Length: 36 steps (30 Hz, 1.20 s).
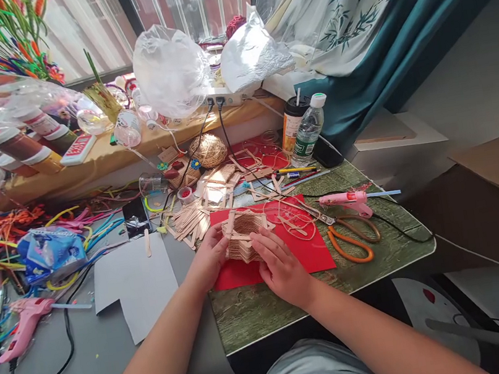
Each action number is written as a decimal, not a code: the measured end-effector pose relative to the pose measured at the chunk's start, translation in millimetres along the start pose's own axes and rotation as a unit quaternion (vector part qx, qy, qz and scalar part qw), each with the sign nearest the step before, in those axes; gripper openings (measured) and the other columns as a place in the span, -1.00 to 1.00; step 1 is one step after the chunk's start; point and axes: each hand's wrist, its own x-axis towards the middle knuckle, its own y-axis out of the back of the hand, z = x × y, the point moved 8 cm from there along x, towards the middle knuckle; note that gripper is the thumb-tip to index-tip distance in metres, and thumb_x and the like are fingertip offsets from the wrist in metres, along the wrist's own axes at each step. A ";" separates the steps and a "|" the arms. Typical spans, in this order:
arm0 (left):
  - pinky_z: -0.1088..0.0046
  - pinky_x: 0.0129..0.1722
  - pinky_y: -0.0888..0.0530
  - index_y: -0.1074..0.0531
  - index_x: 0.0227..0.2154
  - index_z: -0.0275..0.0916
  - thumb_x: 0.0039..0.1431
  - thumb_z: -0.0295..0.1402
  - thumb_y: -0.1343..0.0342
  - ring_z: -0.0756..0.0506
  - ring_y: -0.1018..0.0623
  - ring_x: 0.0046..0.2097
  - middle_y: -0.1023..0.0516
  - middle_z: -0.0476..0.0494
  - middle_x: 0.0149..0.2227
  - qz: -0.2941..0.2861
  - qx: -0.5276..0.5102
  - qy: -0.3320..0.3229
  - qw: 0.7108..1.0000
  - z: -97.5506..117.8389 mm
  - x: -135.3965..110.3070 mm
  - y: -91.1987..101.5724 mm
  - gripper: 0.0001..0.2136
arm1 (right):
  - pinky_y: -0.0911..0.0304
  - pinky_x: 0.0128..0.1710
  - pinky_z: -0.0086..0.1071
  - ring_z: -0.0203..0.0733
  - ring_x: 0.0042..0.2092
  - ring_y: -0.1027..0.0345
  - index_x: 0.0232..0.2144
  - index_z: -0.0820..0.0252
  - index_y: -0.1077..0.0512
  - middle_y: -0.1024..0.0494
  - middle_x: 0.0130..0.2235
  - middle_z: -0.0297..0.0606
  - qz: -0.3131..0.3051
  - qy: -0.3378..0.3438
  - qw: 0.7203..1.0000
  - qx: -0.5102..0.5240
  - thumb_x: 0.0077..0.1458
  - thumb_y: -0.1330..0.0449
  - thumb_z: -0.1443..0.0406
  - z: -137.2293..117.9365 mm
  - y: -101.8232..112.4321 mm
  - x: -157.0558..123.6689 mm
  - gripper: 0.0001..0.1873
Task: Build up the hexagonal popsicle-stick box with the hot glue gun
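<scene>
A stacked frame of wooden craft sticks [243,235] stands on a red paper sheet [308,252] in the middle of the table. My left hand [210,256] presses against its left side with the fingers curled onto the sticks. My right hand [280,267] grips its front right side, fingers wrapped over the lower layers. A loose heap of more craft sticks [195,217] lies just behind the frame. To the right, a pink glue gun [349,200] and orange-handled scissors [348,238] lie within reach of my right hand.
A second pink glue gun [24,327] with its black cord lies at the far left among pipe cleaners [16,225]. Grey card [135,285] sits left of the red sheet. A water bottle [309,131], a cup [292,121] and a twine ball [208,150] stand behind. Plastic bags [170,67] crowd the windowsill.
</scene>
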 end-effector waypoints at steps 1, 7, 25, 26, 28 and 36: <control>0.06 0.23 -0.53 -0.33 0.27 -0.15 0.12 -0.08 -0.44 -0.37 -0.51 0.30 -0.46 -0.35 0.31 0.007 0.013 -0.003 1.000 0.0 0.2 0.4 -0.29 | -0.23 0.46 0.22 0.05 0.53 -0.06 0.55 -0.26 0.11 -0.33 0.45 -0.33 -0.008 0.007 1.000 0.000 0.26 -0.09 0.57 -1.8 -2.1 -1.2 0.01; 0.11 0.29 -0.49 -0.09 0.42 0.02 -0.05 -0.32 -0.54 -0.36 -0.41 0.39 -0.20 -0.32 0.47 0.005 0.078 -0.074 0.994 12.1 0.4 -0.6 0.02 | -0.19 0.46 0.28 0.09 0.55 0.00 0.55 -0.28 0.12 -0.25 0.48 -0.31 0.011 -0.005 1.000 -0.012 0.23 -0.12 0.56 -2.3 2.1 -0.3 0.03; 0.02 0.49 -0.23 -0.06 0.52 -0.03 0.01 -0.21 -0.54 -0.41 -0.14 0.54 -0.06 -0.28 0.55 -0.021 0.296 -0.105 0.949 19.7 -2.1 10.4 0.07 | -0.16 0.47 0.12 0.09 0.48 -0.15 0.50 -0.05 -0.07 -0.25 0.46 -0.08 0.073 -0.240 0.959 0.131 0.26 -0.29 0.30 53.5 6.8 -9.6 -0.14; 0.02 0.50 -0.21 -0.07 0.52 -0.03 0.00 -0.19 -0.54 -0.42 -0.13 0.54 -0.05 -0.28 0.55 -0.021 0.312 -0.118 0.942 22.3 -2.8 9.3 0.07 | -0.11 0.48 0.14 0.09 0.49 -0.11 0.49 -0.07 -0.11 -0.24 0.47 -0.11 0.065 -0.237 0.961 0.129 0.30 -0.28 0.28 52.3 7.8 -8.3 -0.19; 0.00 0.53 -0.13 -0.04 0.53 -0.03 0.05 -0.12 -0.51 -0.42 -0.08 0.55 -0.01 -0.26 0.57 -0.032 0.361 -0.138 0.922 25.9 -3.8 5.8 0.06 | -0.02 0.51 0.15 0.08 0.52 -0.05 0.47 -0.12 -0.19 -0.22 0.49 -0.17 0.044 -0.223 0.966 0.121 0.36 -0.24 0.25 47.7 9.7 -4.4 -0.30; 0.08 0.54 -0.10 0.00 0.54 -0.09 0.55 0.00 0.15 -0.27 -0.10 0.56 -0.08 -0.18 0.56 -0.003 0.517 -0.125 0.847 27.6 0.6 6.9 -0.37 | -0.16 0.45 0.08 0.04 0.44 -0.21 0.25 -0.10 -0.44 -0.36 0.40 -0.13 0.039 -0.220 0.964 0.144 0.40 -0.25 0.17 45.0 9.6 4.6 -0.59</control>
